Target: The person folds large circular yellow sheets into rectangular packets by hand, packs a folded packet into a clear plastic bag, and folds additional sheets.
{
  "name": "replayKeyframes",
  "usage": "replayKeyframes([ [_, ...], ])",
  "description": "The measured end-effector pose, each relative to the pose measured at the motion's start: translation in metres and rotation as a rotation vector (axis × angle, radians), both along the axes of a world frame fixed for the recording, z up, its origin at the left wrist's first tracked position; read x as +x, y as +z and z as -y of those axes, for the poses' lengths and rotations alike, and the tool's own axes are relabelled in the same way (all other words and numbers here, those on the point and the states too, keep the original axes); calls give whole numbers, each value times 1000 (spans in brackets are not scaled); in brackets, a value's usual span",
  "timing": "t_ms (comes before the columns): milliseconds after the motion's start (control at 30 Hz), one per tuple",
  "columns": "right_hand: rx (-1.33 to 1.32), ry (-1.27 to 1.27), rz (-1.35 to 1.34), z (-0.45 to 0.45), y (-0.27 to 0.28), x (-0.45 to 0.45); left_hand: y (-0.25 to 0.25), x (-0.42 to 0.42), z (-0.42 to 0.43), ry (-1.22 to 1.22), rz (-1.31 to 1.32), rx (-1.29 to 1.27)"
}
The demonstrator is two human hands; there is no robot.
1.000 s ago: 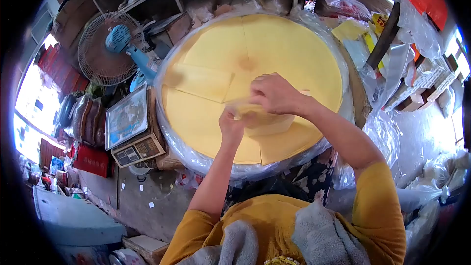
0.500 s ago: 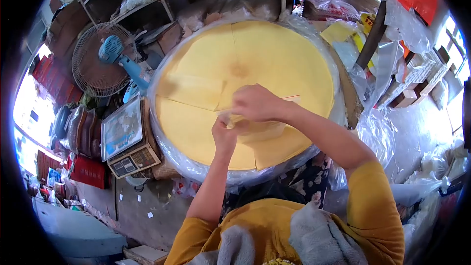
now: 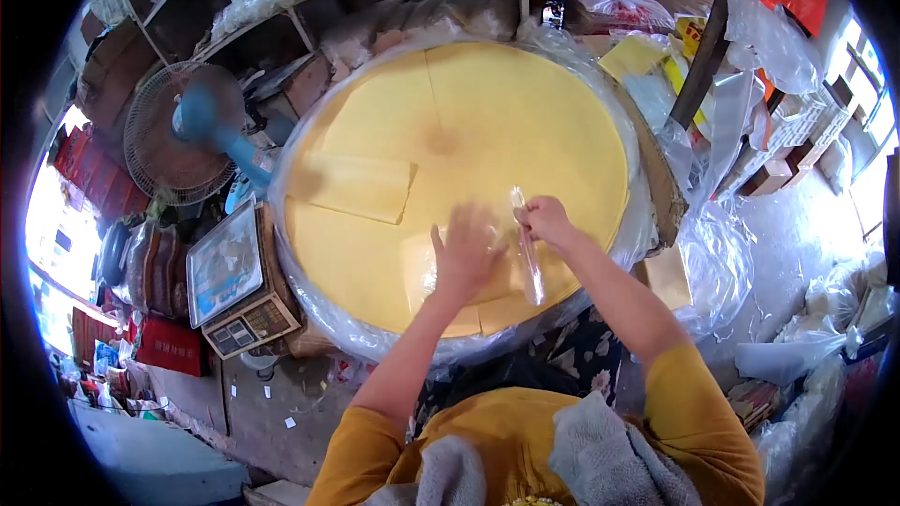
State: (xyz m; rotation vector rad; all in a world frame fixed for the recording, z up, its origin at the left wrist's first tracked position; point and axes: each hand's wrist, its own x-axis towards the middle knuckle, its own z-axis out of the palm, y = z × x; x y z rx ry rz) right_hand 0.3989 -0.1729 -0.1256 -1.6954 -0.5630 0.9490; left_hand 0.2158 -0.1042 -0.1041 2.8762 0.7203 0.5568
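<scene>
My left hand lies with fingers spread on a clear plastic bag at the front of the round yellow tabletop; its fingertips are blurred. To the right, my right hand is closed around a narrow, folded strip of clear plastic, which stretches toward my body. Whether that strip joins the plastic under my left hand I cannot tell. Farther left, a folded yellow sheet lies flat on the tabletop.
Clear film wraps the table's rim. A blue fan and a flat-topped weighing scale stand at left. Plastic-wrapped stock fills the shelves behind. A yellow sheet and crumpled plastic are beyond the right rim.
My hands were close together over the plastic and have moved apart. The left now lies flat with spread fingers; the right has shifted right and toward me, gripping the plastic strip.
</scene>
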Motion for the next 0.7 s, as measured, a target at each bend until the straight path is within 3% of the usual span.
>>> replayKeyframes([
  [100,-120,-82,78,11,-45,14,-36,-5,8,-7,-145,9],
  [200,-21,-166,-155,27,-35,20,-43,-3,7,-14,-132,5],
  [700,-9,-109,-140,21,-43,43,-49,-2,8,0,-96,-9],
])
